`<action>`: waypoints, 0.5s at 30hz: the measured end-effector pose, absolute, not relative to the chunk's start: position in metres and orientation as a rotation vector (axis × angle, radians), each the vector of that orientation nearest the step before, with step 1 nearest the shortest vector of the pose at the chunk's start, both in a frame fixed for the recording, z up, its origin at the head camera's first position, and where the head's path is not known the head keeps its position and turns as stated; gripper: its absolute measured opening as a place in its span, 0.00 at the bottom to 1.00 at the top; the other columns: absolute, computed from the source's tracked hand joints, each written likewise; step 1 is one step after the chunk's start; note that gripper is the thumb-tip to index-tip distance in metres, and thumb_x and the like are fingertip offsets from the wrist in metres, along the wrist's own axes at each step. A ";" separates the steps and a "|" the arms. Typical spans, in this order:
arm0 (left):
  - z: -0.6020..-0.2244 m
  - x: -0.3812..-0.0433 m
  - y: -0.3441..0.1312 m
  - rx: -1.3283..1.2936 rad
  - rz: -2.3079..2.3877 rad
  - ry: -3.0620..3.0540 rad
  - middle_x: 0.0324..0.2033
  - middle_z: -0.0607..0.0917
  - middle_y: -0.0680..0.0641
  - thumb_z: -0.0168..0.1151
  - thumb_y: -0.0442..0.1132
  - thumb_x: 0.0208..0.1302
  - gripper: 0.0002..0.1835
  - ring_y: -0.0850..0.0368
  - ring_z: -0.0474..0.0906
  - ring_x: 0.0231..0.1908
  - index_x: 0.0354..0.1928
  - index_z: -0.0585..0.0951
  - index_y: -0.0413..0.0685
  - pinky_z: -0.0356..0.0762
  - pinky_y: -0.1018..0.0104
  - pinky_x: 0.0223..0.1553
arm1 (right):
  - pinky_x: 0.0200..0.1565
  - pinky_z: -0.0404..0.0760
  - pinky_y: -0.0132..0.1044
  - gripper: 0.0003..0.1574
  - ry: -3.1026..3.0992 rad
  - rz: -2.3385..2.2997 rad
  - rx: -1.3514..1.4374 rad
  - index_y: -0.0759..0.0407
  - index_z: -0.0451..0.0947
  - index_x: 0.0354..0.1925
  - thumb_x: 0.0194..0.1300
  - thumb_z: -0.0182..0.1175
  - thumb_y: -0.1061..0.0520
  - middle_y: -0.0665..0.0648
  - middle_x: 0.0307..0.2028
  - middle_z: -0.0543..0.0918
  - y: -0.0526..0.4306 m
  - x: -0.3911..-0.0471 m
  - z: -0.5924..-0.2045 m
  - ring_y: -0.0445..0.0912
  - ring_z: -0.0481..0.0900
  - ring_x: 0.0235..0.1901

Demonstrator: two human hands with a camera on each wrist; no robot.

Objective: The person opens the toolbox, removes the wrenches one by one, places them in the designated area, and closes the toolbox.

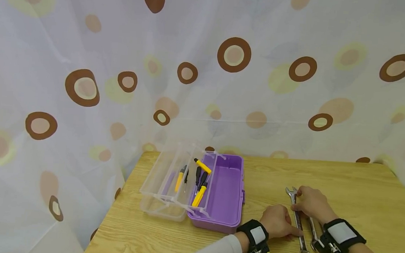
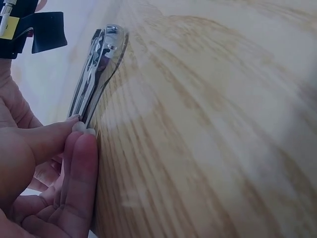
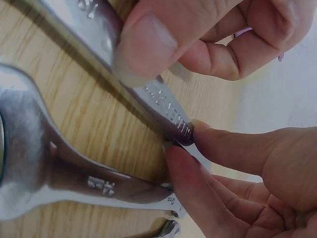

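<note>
Right of the purple box [image 1: 225,191], at the table [image 1: 333,175], long wrench [image 1: 297,218] pinched by both hands: toward ring end by thumb and fingers of left hand [image 1: 277,222], near forked end by right hand [image 1: 315,205]. Second wrench [image 1: 312,230] seen just beside, partly covered by right hand. Screwdrivers [image 1: 199,196] held in clear trays [image 1: 160,176] reaching over box's left side

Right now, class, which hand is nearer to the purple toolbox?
Left. The left hand is just right of the purple toolbox, at the long wrench; the right hand is farther right.
</note>
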State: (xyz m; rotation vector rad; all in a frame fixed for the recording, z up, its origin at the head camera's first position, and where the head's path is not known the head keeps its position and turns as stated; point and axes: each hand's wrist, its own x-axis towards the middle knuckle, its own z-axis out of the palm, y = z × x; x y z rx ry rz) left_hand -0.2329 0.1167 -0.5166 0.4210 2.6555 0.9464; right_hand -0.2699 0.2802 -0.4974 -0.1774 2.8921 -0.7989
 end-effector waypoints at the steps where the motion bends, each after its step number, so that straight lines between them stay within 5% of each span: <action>1: -0.516 -0.233 0.116 0.421 0.939 2.671 0.07 0.80 0.58 0.82 0.54 0.55 0.24 0.67 0.72 0.13 0.12 0.83 0.51 0.68 0.77 0.21 | 0.27 0.75 0.40 0.26 2.895 -0.797 -0.180 0.79 0.74 0.46 0.60 0.73 0.61 0.56 0.25 0.81 0.280 -0.271 -0.497 0.46 0.79 0.23; 10: -0.519 -0.235 0.108 0.367 1.222 2.497 0.11 0.81 0.58 0.76 0.56 0.63 0.22 0.64 0.74 0.15 0.20 0.79 0.52 0.63 0.73 0.18 | 0.28 0.76 0.44 0.23 2.966 -0.739 -0.322 0.78 0.74 0.44 0.61 0.71 0.61 0.57 0.26 0.79 0.281 -0.275 -0.496 0.48 0.75 0.23; 15: -0.510 -0.219 0.091 0.289 1.375 2.255 0.19 0.86 0.52 0.64 0.58 0.73 0.20 0.61 0.80 0.21 0.32 0.79 0.51 0.68 0.69 0.24 | 0.22 0.71 0.40 0.27 2.986 -0.853 -0.296 0.80 0.70 0.47 0.72 0.65 0.54 0.55 0.20 0.76 0.280 -0.266 -0.494 0.46 0.73 0.17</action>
